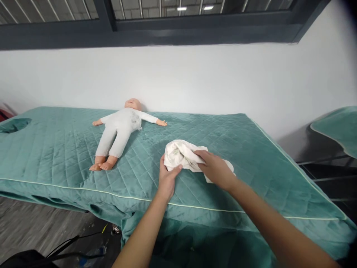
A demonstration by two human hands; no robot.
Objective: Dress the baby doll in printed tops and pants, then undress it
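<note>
A bunched white baby garment (pixel 181 152) with a faint print is held over the green quilted bed cover (pixel 223 130). My left hand (pixel 167 176) grips its left end, thumb on top. From the right, my right hand (pixel 217 167) pinches a fold of it, and part of the cloth sticks out beyond that hand. The garment's exact kind is hard to make out in its folds. To the left lies a baby doll (pixel 122 123) on its back, arms spread, with a white cloth body and bare feet. Neither hand touches the doll.
A white wall (pixel 195 78) rises behind the bed, with a dark-framed barred window (pixel 200 29) above. The bed's piped front edge (pixel 195 207) runs below my hands. Black cables (pixel 67 242) and a plastic bottle (pixel 92 260) are on the floor at lower left.
</note>
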